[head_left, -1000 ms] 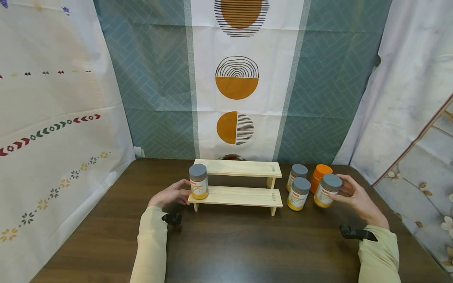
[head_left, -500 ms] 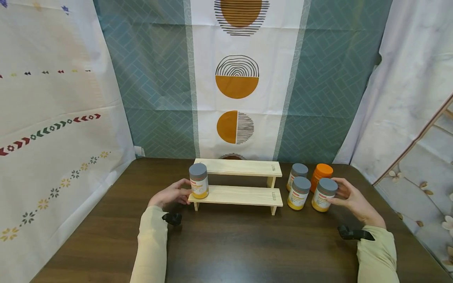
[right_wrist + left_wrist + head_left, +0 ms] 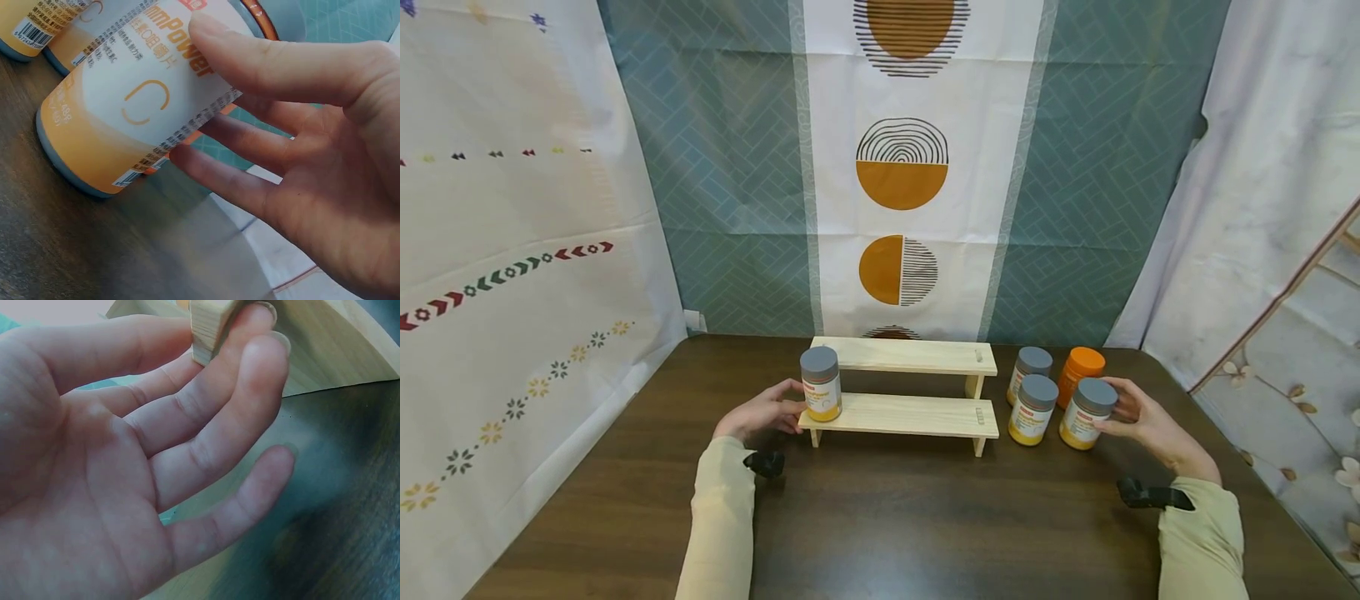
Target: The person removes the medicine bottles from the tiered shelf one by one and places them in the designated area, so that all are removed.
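At the left end of the low two-step wooden rack (image 3: pixel 902 414), my left hand (image 3: pixel 762 415) pinches the edge of the lower board (image 3: pixel 209 331) between thumb and fingers. A grey-capped supplement bottle (image 3: pixel 822 385) with a white and yellow label stands upright on that end of the board. My right hand (image 3: pixel 1152 427) holds another grey-capped supplement bottle (image 3: pixel 1086 415) from its right side. In the right wrist view the thumb lies across its label (image 3: pixel 147 94), with fingers against the far side. That bottle stands on the table.
Beside the held bottle stand two more grey-capped bottles, one in front (image 3: pixel 1032 412) and one behind (image 3: pixel 1028 372), plus an orange-capped bottle (image 3: pixel 1078 371). The dark wooden table (image 3: pixel 925 517) meets a patterned cloth (image 3: pixel 737 208) at the back.
My right hand has moved its bottle slightly left and down, closer to the neighbouring grey-capped bottle, then stayed still. My left hand and the rack have not visibly moved.
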A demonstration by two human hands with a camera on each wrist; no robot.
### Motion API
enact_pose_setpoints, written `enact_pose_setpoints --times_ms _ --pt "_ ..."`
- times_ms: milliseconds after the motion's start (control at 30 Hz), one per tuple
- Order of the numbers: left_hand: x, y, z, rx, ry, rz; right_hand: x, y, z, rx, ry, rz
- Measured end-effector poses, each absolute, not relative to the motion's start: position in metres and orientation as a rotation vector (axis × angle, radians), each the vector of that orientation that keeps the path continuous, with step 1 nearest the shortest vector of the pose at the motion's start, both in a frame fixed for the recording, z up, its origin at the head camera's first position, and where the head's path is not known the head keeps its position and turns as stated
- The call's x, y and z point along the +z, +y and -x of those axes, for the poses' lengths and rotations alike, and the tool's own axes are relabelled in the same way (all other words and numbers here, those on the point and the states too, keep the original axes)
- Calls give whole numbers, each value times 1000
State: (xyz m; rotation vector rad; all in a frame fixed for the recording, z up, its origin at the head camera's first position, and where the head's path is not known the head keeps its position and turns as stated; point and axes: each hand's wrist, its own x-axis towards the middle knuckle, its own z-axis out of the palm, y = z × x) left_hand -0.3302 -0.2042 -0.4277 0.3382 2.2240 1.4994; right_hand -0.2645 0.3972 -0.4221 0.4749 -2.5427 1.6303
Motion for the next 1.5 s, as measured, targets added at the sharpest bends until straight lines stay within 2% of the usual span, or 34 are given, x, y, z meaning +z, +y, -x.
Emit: enact_pose_setpoints --times_ms 267,600,767,1133,1500 --pt "-427 -205 330 1501 2239 -326 -405 395 254 1473 -2657 -427" --pt "-427 -203 329 1495 2255 -313 -381 382 249 1282 -2665 -566" --pt "-426 -203 328 1491 2247 -344 -365 372 245 1091 -2681 -461" --pt "-427 -204 329 1492 2240 -357 -342 342 240 1068 -2635 -326" --pt "-428 -204 329 1498 2237 -359 -341 310 248 1099 -2455 -465"
